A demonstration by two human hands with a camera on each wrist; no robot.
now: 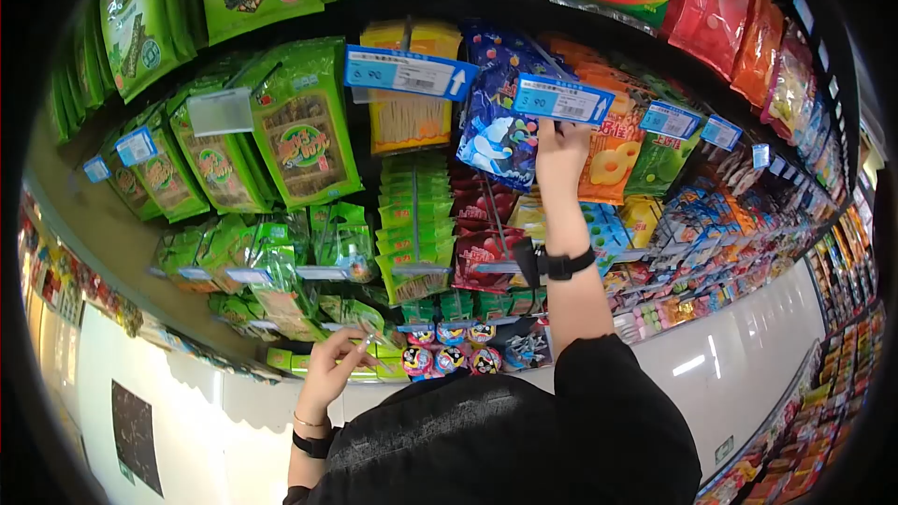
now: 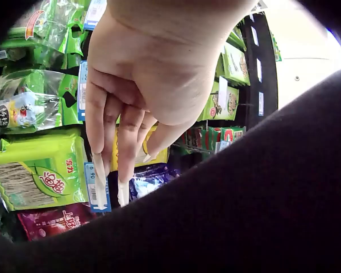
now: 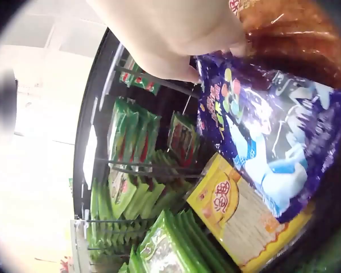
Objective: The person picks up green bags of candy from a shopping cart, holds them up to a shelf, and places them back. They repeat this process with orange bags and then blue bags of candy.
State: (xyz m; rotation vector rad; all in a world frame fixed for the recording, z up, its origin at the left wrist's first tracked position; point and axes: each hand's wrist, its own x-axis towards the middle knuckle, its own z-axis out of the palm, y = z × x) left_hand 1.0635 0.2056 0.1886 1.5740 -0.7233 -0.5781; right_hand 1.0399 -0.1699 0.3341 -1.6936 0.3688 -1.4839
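Observation:
A dark blue snack bag (image 1: 503, 112) hangs on a shelf hook beside a yellow bag (image 1: 409, 98). The right hand (image 1: 561, 164) is raised to the blue bag's upper edge, just below a price tag (image 1: 564, 100). In the right wrist view, the fingers of the right hand (image 3: 196, 48) pinch the top corner of the blue bag (image 3: 261, 131). Lower down, the left hand (image 1: 332, 367) hangs in front of the lower racks and holds nothing. Its long-nailed fingers extend downward in the left wrist view, the left hand (image 2: 148, 74) being large there.
Green snack bags (image 1: 304, 131) hang to the left, orange bags (image 1: 613, 131) to the right. Below are more rows of bags and round colourful packs (image 1: 450, 358). A pale tiled floor (image 1: 253, 421) lies beneath, with another stocked rack (image 1: 842, 393) at the far right.

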